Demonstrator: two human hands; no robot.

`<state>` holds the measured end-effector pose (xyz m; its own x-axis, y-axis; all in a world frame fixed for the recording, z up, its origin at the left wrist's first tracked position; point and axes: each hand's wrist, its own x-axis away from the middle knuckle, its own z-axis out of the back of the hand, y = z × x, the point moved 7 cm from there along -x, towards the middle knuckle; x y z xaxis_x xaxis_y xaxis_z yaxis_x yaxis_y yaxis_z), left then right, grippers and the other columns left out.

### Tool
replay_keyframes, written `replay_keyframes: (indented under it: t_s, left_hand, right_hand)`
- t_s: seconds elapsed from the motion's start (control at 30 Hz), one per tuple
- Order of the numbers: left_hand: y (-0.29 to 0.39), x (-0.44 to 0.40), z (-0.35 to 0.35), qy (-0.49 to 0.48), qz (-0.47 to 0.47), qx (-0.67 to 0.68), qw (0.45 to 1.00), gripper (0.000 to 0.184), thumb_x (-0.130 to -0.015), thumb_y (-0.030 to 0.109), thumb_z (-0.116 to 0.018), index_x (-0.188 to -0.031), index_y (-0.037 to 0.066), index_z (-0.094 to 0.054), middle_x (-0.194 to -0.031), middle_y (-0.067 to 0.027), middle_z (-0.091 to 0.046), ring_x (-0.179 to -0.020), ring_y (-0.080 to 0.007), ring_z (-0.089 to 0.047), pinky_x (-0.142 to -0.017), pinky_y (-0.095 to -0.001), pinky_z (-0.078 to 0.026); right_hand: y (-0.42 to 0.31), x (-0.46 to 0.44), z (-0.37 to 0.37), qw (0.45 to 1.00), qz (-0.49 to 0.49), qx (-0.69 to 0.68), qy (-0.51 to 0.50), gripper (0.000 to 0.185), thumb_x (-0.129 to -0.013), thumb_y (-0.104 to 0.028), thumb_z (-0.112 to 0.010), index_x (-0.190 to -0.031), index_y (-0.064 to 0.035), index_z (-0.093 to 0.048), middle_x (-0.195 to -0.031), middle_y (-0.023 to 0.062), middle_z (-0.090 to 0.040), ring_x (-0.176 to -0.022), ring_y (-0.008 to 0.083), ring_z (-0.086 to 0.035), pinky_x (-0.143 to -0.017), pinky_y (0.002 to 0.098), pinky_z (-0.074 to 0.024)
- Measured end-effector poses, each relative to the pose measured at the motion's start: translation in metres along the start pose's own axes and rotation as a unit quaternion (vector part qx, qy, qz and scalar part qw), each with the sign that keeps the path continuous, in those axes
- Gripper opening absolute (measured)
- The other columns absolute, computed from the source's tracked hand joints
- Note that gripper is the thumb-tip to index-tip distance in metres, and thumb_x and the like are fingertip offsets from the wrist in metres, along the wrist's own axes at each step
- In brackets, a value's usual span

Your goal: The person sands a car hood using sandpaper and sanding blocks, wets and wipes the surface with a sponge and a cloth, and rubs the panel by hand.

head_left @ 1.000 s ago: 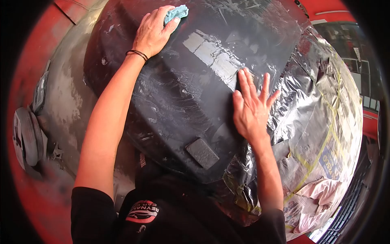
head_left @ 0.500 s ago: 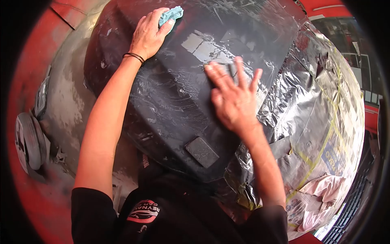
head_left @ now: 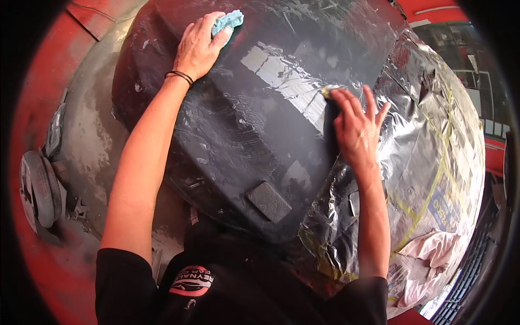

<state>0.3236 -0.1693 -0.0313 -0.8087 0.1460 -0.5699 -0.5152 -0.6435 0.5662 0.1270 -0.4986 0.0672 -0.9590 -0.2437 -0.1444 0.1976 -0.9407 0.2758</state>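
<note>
Holding a cloth (head_left: 228, 21) at the far left, a person spreads their hands apart over a wet, dark panel (head_left: 227, 130).

The left hand (head_left: 197, 50) is clamped on the cloth against the panel, perhaps also as a brace for the lean; the right hand (head_left: 358, 130) reaches low at the right, a yellowish scrap (head_left: 326, 92) by its blurred fingertips, whether gripped one cannot tell. A block (head_left: 270, 202) lies flat at the near edge, probably for easy reach. Crumpled film (head_left: 401, 135) along the right likely shields what is beneath. Wet streaks and pale glare (head_left: 287, 81) mark the panel; red surfaces show at the room's left and far right.
</note>
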Motion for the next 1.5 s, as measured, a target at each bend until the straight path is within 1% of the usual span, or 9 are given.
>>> replay_keyframes:
  t_s: [0.17,0.27,0.4,0.63,0.83,0.97,1.17,1.37,1.5]
  left_hand:
    - [0.0,-0.002,0.0,-0.002,0.003,-0.002,1.0,0.047,-0.115,0.044,-0.062,-0.152,0.013,-0.06,-0.143,-0.015,-0.072,-0.134,-0.0398,-0.066,-0.116,-0.0496,-0.05]
    - [0.005,0.001,0.003,-0.003,0.008,-0.001,1.0,0.048,-0.115,0.043,-0.063,-0.152,0.013,-0.06,-0.143,-0.0155,-0.072,-0.134,-0.0401,-0.066,-0.116,-0.0495,-0.05]
    - [0.011,0.001,0.003,-0.003,0.005,-0.002,1.0,0.048,-0.114,0.041,-0.065,-0.151,0.012,-0.06,-0.142,-0.0166,-0.072,-0.134,-0.0405,-0.066,-0.117,-0.0492,-0.049]
    - [0.012,-0.005,0.004,-0.013,-0.013,0.011,1.0,0.045,-0.114,0.036,-0.065,-0.149,0.009,-0.062,-0.142,-0.0167,-0.072,-0.134,-0.0398,-0.065,-0.118,-0.0491,-0.049]
    - [0.012,-0.006,0.001,-0.031,-0.048,0.002,0.998,0.048,-0.115,0.036,-0.062,-0.15,0.004,-0.06,-0.143,-0.0193,-0.069,-0.134,-0.0401,-0.063,-0.12,-0.0519,-0.043]
    - [0.006,-0.005,-0.005,-0.036,-0.055,-0.019,0.998,0.05,-0.115,0.041,-0.062,-0.152,0.007,-0.057,-0.144,-0.0174,-0.066,-0.137,-0.0388,-0.061,-0.12,-0.0564,-0.041]
    - [0.005,-0.003,-0.006,-0.023,-0.068,-0.006,0.997,0.05,-0.115,0.044,-0.062,-0.152,0.01,-0.056,-0.145,-0.0148,-0.064,-0.141,-0.0367,-0.058,-0.118,-0.0598,-0.04]
    - [0.002,-0.001,-0.012,-0.038,-0.038,-0.024,0.998,0.052,-0.112,0.041,-0.065,-0.154,0.013,-0.054,-0.149,-0.0132,-0.061,-0.149,-0.0365,-0.053,-0.122,-0.0671,-0.036]
    - [0.001,0.0,-0.016,-0.045,-0.021,-0.017,0.999,0.052,-0.111,0.042,-0.067,-0.153,0.014,-0.054,-0.152,-0.0126,-0.059,-0.154,-0.0366,-0.049,-0.126,-0.0726,-0.032]
  right_hand:
    - [-0.062,0.006,0.014,0.985,0.112,-0.133,-0.023,0.062,-0.094,-0.011,-0.071,-0.155,-0.0204,-0.067,-0.163,-0.0014,-0.062,-0.168,0.0368,-0.035,-0.134,0.0807,-0.0143]
    - [-0.022,-0.005,0.014,0.998,-0.052,-0.023,-0.005,0.052,-0.102,-0.014,-0.066,-0.154,-0.0179,-0.067,-0.161,-0.0004,-0.063,-0.166,0.0374,-0.038,-0.133,0.0795,-0.0176]
    - [-0.066,0.002,0.027,0.988,-0.11,-0.108,0.033,0.055,-0.106,-0.012,-0.063,-0.16,-0.0187,-0.062,-0.164,0.0023,-0.062,-0.163,0.0379,-0.043,-0.132,0.0775,-0.0196]
    - [-0.04,0.013,0.022,0.951,-0.296,-0.009,0.088,0.054,-0.11,-0.02,-0.067,-0.163,-0.0182,-0.059,-0.168,0.0018,-0.061,-0.161,0.0366,-0.047,-0.13,0.0817,-0.017]
    - [-0.174,-0.011,0.005,0.957,-0.239,-0.167,-0.002,0.068,-0.1,-0.036,-0.076,-0.165,-0.0199,-0.059,-0.175,-0.0006,-0.05,-0.171,0.0459,-0.023,-0.128,0.0863,0.0079]
    - [-0.114,0.004,0.003,0.922,-0.388,0.013,-0.006,0.068,-0.104,-0.036,-0.066,-0.169,-0.0231,-0.053,-0.174,0.0008,-0.051,-0.169,0.0462,-0.026,-0.128,0.0876,0.0026]
    - [-0.178,-0.04,0.001,0.941,-0.336,-0.032,0.017,0.065,-0.108,-0.034,-0.054,-0.171,-0.0191,-0.05,-0.173,0.0026,-0.054,-0.165,0.0457,-0.033,-0.128,0.0883,0.0015]
    - [-0.143,-0.012,-0.011,0.88,-0.463,0.096,-0.052,0.065,-0.11,-0.038,-0.049,-0.171,-0.0157,-0.05,-0.174,0.0055,-0.053,-0.166,0.0528,-0.03,-0.125,0.0908,-0.0016]
    - [-0.158,-0.028,0.026,0.844,-0.522,-0.039,0.119,0.059,-0.109,-0.027,-0.058,-0.166,-0.0116,-0.053,-0.166,0.0134,-0.06,-0.164,0.0478,-0.036,-0.128,0.0851,-0.0162]
